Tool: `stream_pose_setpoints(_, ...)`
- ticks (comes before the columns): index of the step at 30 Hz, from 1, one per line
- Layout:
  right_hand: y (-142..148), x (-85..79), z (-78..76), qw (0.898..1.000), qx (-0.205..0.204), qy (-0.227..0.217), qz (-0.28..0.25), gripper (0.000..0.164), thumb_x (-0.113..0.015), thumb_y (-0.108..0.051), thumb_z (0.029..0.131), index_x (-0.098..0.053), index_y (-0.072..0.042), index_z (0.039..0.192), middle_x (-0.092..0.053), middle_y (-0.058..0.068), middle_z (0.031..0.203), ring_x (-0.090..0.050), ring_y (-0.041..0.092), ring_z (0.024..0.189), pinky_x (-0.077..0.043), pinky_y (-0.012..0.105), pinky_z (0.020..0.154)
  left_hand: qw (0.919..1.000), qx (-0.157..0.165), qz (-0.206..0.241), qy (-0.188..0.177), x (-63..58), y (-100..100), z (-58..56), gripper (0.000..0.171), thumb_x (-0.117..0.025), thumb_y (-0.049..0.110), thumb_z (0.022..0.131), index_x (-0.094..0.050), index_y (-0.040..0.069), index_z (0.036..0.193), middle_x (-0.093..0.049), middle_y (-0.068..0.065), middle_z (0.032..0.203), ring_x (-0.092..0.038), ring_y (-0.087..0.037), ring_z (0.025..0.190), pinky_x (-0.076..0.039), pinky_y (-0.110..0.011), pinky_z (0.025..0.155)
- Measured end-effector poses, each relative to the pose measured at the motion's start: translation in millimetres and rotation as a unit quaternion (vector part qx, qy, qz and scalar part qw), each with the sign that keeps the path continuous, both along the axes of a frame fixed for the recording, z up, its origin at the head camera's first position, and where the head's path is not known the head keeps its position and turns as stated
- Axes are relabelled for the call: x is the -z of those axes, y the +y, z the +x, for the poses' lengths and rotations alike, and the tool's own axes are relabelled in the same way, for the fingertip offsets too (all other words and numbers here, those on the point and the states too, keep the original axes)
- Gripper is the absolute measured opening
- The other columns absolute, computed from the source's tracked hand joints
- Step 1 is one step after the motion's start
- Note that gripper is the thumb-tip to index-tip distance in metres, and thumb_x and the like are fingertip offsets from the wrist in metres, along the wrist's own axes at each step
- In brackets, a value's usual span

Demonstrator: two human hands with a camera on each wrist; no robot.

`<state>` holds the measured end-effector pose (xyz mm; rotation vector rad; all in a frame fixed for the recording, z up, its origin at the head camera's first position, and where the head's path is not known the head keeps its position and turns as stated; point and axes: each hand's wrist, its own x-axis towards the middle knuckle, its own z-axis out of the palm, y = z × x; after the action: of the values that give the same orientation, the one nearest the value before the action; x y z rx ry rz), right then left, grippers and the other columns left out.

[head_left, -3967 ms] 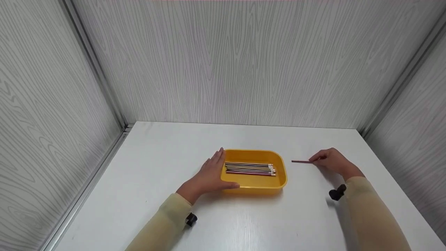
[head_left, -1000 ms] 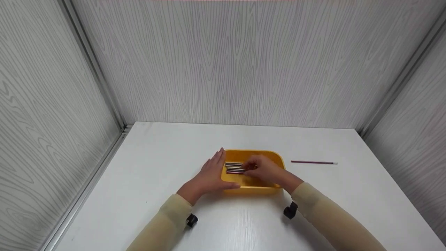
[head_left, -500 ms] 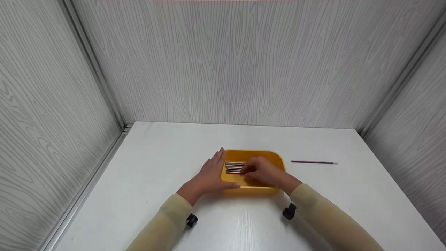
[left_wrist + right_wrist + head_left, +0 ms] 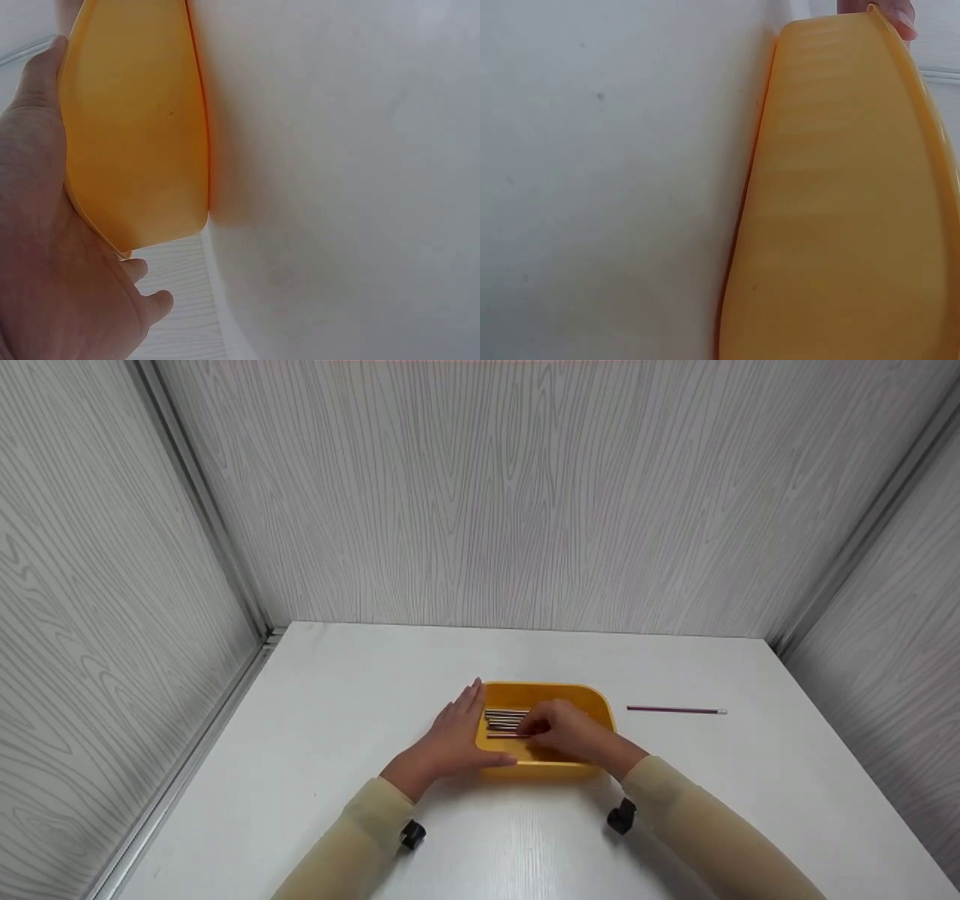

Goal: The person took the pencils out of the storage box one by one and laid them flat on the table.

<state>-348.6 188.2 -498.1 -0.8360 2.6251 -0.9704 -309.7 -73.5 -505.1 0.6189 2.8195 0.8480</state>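
Note:
In the head view a yellow plastic tray (image 4: 540,769) stands on the white table. Several striped pencils (image 4: 504,718) lie side by side in it, their eraser ends hidden behind my right hand (image 4: 566,731). That hand reaches into the tray, fingertips pinching one reddish pencil (image 4: 507,736) a little apart from the row, on its near side. My left hand (image 4: 448,741) rests against the tray's left end, fingers straight and thumb along the front rim. The left wrist view shows this hand (image 4: 60,247) beside the tray wall (image 4: 142,142). In the right wrist view, the tray (image 4: 847,180) hides the pencils.
One dark red pencil (image 4: 675,709) with a white eraser end lies on the table (image 4: 360,690) to the right of the tray. Grey wood-grain panels (image 4: 480,495) enclose the table at the back and both sides.
My right hand had a pencil at the right; that pencil now lies on the table, and the hand is in the tray. Over the last half second one pencil shifts nearer me. The left hand stays put.

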Motion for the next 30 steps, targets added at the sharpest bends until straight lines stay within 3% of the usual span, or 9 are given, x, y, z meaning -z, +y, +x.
stream_pose_setpoints(11, -1.1, 4.2, -0.9, 0.999, -0.017, 0.039, 0.033, 0.021, -0.083, -0.008, 0.1, -0.088, -0.017, 0.119, -0.078, -0.006, 0.109, -0.068, 0.015, 0.099, -0.063, 0.037, 0.099, 1.0, 0.001, -0.005, 0.0, 0.7, 0.5, 0.5, 0.141, -0.08, 0.078, 0.085, 0.0, 0.009, 0.178, 0.004, -0.004, 0.187, -0.001, -0.024, 0.172, -0.006, -0.048, 0.138)
stream_pose_setpoints(30, -2.4, 1.9, -3.0, 1.0, 0.019, -0.005, 0.015, 0.019, -0.085, -0.008, 0.097, -0.09, -0.017, 0.113, -0.078, -0.008, 0.1, -0.068, 0.019, 0.092, -0.065, 0.035, 0.092, 1.0, -0.004, 0.0, -0.003, 3.1, 0.7, -1.1, 0.143, -0.079, 0.083, 0.082, -0.001, 0.012, 0.179, 0.004, -0.002, 0.187, -0.003, -0.024, 0.172, -0.008, -0.047, 0.138)
